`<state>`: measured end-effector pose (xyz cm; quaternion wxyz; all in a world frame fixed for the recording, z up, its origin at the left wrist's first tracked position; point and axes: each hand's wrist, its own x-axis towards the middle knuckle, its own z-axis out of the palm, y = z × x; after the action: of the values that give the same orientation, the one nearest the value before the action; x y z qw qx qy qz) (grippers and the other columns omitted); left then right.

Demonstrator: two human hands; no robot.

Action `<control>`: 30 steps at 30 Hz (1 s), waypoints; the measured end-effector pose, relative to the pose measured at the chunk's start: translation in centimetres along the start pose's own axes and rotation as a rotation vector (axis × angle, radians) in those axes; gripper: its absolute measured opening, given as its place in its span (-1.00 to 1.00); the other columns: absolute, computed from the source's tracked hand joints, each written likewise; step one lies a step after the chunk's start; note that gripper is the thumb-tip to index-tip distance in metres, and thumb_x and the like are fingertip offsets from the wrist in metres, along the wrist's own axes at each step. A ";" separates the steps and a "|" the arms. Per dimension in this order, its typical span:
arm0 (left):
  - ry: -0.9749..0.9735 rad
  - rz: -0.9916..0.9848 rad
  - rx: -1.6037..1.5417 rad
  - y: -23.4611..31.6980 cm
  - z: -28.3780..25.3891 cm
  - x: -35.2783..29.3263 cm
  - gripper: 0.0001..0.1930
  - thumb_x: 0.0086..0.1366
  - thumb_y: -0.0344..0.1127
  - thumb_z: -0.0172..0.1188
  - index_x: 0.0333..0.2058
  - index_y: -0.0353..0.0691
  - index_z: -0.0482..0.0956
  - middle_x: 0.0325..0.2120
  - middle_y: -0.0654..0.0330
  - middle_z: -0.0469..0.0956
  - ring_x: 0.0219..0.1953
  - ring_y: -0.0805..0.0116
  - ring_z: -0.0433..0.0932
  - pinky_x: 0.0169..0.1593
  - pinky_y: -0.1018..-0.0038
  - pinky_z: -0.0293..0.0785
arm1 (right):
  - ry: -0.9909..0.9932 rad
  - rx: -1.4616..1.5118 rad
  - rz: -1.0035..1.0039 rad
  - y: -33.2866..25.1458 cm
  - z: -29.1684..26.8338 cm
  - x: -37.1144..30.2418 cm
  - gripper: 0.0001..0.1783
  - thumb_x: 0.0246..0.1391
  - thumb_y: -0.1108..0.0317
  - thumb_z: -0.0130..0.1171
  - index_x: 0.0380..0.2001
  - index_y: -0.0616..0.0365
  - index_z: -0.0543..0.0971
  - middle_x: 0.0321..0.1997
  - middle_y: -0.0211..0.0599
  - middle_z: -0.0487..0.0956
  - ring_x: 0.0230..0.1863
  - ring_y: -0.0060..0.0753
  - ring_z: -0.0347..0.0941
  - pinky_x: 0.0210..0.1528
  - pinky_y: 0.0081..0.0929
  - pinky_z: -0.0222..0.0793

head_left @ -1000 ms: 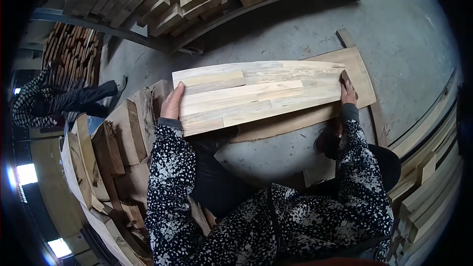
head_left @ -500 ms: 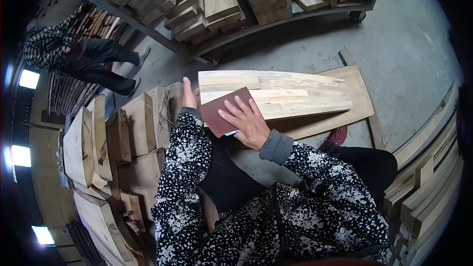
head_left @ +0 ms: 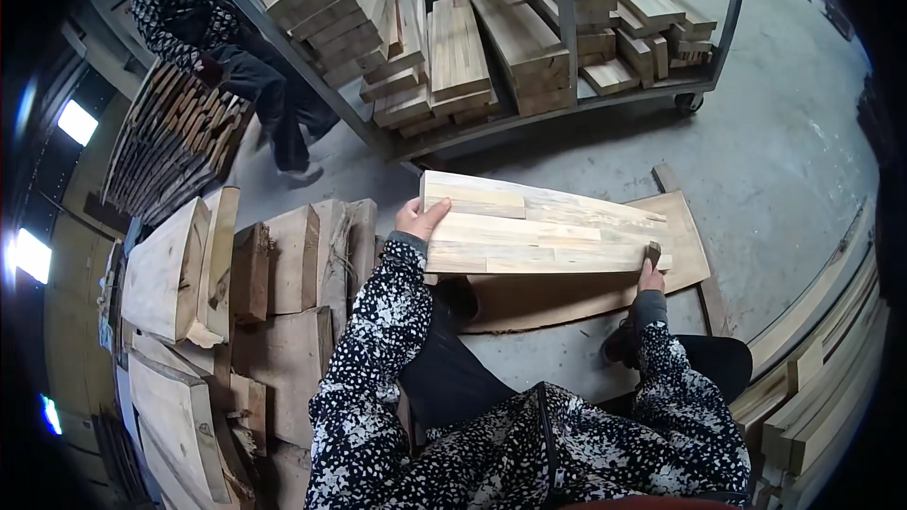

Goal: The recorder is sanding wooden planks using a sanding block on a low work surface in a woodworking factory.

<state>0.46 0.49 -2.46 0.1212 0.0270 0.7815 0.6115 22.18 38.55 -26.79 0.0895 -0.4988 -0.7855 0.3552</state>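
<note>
A pale laminated wood panel (head_left: 539, 227) of glued strips lies raised before me, its right end reaching over a brown sheet board. My left hand (head_left: 421, 220) grips its left end, thumb on the top face and fingers round the edge. At the near right corner my right hand (head_left: 650, 277) is closed, with a small piece of brown sandpaper (head_left: 653, 252) showing above the thumb against the panel. The fingers of that hand are mostly hidden beneath the panel's edge.
The brown sheet board (head_left: 557, 307) lies below the panel. Rough wood slabs (head_left: 283, 359) stand stacked at my left, long planks (head_left: 822, 387) at my right. A wheeled metal rack (head_left: 567, 28) of timber is ahead; a person (head_left: 250, 66) stands beside it at the far left.
My right hand has gone from lying flat on the sandpaper at the panel's left end to its near right corner. The left hand now grips the left end. The view has shifted.
</note>
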 end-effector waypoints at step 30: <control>-0.334 0.734 0.058 11.3 4.9 -10.3 -0.44 -0.12 -0.42 0.29 -0.10 -0.34 0.29 -0.22 0.15 0.41 -0.15 0.44 0.37 -0.06 0.55 0.25 | 0.117 0.945 -0.618 -18.6 -16.1 -9.6 -0.67 0.03 0.27 -0.05 -0.26 0.37 0.44 -0.27 0.00 0.48 -0.30 -0.23 0.42 -0.18 -0.42 0.28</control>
<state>10.28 6.00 8.95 0.0192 0.4065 0.7063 0.5792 21.46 33.37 -0.93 0.4464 -0.1702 -0.6442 0.5972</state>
